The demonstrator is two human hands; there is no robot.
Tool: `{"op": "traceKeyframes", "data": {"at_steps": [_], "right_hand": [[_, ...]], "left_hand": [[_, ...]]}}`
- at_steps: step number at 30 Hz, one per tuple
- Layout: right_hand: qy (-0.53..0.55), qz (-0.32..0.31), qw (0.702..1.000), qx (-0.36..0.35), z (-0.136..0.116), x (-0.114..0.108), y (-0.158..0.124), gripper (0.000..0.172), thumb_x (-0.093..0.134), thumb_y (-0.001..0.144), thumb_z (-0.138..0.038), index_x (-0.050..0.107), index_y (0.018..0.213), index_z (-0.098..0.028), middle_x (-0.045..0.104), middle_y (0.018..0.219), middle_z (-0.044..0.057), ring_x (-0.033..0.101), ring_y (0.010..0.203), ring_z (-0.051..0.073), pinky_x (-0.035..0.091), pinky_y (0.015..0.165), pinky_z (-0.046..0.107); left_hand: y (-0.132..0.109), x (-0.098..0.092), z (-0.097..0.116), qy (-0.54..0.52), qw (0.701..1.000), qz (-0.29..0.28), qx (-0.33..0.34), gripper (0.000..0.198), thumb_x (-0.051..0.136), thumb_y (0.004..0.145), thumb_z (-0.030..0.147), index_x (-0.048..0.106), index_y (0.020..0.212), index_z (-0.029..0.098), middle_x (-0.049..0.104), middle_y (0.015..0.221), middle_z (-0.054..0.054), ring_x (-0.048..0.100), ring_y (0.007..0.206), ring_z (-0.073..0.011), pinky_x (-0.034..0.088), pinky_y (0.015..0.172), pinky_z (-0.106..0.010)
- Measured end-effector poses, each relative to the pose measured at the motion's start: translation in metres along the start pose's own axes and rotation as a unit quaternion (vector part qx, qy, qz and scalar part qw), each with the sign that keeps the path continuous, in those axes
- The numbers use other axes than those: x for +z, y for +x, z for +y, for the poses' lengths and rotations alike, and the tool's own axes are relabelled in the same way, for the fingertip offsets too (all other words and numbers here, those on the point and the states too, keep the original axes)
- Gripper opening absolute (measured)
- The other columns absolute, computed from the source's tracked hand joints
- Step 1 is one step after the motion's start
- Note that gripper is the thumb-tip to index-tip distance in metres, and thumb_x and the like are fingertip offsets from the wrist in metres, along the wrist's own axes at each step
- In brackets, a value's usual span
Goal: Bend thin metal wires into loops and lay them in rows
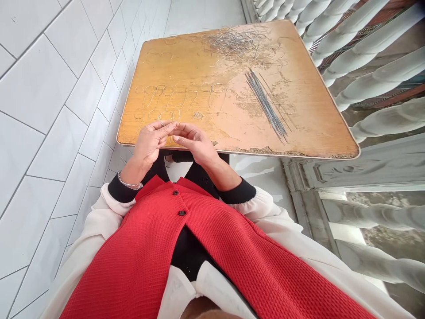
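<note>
Metal wire loop (165, 116) at 12 o'clock from hands, left hand (149, 144) and right hand (194, 141) curled close by, fingers nearly meeting, can't tell if pinching anything. Wire tangle (235, 43) at 1 o'clock, straight wire bundle (265, 104) at 2 o'clock, both on worn wooden tabletop (159, 57).

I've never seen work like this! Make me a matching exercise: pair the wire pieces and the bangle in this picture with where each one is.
Things:
1. Tangled grey wire heap
2. Straight bundle of thin metal wires
3. Silver bangle
4. Rows of small wire loops

Places:
A. Around the left wrist
B. Far end of the worn orange-brown wooden tabletop
C. Diagonally across the tabletop's right side
D. Tabletop's left side

Pairs: 1-B, 2-C, 3-A, 4-D
</note>
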State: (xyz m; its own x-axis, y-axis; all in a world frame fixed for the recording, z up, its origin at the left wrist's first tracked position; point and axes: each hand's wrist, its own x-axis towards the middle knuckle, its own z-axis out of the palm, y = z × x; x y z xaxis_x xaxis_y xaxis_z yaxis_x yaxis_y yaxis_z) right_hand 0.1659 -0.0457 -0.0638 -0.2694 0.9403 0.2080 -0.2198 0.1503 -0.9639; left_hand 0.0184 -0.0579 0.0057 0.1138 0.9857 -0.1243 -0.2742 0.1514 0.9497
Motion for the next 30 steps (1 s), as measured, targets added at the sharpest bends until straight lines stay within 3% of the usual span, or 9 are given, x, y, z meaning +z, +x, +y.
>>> {"op": "traceKeyframes", "data": {"at_steps": [5, 9, 14, 24, 30], "right_hand": [[0.021, -0.010, 0.999, 0.037, -0.007, 0.009, -0.001, 0.047, 0.084, 0.071, -0.061, 0.071, 0.088, -0.020, 0.075, 0.086, 0.003, 0.070, 0.081, 0.015, 0.059, 0.083, 0.031], [0.024, -0.004, 0.999, 0.047, -0.016, 0.014, -0.005, 0.050, 0.083, 0.070, -0.065, 0.072, 0.083, -0.019, 0.070, 0.069, -0.001, 0.063, 0.063, 0.010, 0.055, 0.065, 0.023], [-0.004, 0.006, 1.000, 0.023, -0.017, 0.020, -0.005, 0.048, 0.083, 0.070, -0.064, 0.072, 0.079, -0.018, 0.067, 0.063, -0.001, 0.061, 0.059, 0.010, 0.052, 0.059, 0.023], [0.033, 0.008, 0.996, 0.078, -0.011, 0.022, -0.007, 0.042, 0.081, 0.075, -0.056, 0.073, 0.089, -0.017, 0.072, 0.067, 0.000, 0.066, 0.061, 0.010, 0.055, 0.060, 0.022], [-0.033, 0.020, 0.995, 0.096, -0.010, 0.024, -0.005, 0.015, 0.066, 0.093, -0.029, 0.065, 0.087, -0.016, 0.066, 0.054, -0.003, 0.060, 0.047, 0.008, 0.050, 0.049, 0.019]], "left_hand": [[0.002, -0.002, 0.001, -0.002, 1.000, 0.006, 0.015, 0.017, 0.072, 0.086, 0.007, 0.076, 0.070, 0.015, 0.060, 0.063, 0.003, 0.027, 0.042, 0.0022, 0.021, 0.038, -0.016], [0.004, -0.004, 0.001, 0.008, 0.999, 0.024, 0.026, 0.016, 0.074, 0.083, 0.006, 0.076, 0.070, 0.016, 0.063, 0.067, 0.003, 0.026, 0.042, 0.0024, 0.018, 0.037, -0.017], [0.008, -0.002, -0.006, 0.011, 0.996, 0.059, 0.058, 0.016, 0.077, 0.080, 0.006, 0.076, 0.068, 0.016, 0.063, 0.063, 0.003, 0.030, 0.043, 0.0014, 0.023, 0.040, -0.017], [0.019, -0.003, -0.015, 0.055, 0.983, 0.125, 0.122, 0.012, 0.077, 0.084, 0.014, 0.077, 0.073, 0.021, 0.071, 0.072, 0.002, 0.046, 0.053, -0.0027, 0.036, 0.049, -0.018], [0.023, -0.004, -0.020, 0.094, 0.970, 0.151, 0.168, 0.013, 0.077, 0.083, 0.012, 0.077, 0.074, 0.022, 0.072, 0.072, 0.002, 0.055, 0.060, -0.0048, 0.040, 0.053, -0.019]]}}
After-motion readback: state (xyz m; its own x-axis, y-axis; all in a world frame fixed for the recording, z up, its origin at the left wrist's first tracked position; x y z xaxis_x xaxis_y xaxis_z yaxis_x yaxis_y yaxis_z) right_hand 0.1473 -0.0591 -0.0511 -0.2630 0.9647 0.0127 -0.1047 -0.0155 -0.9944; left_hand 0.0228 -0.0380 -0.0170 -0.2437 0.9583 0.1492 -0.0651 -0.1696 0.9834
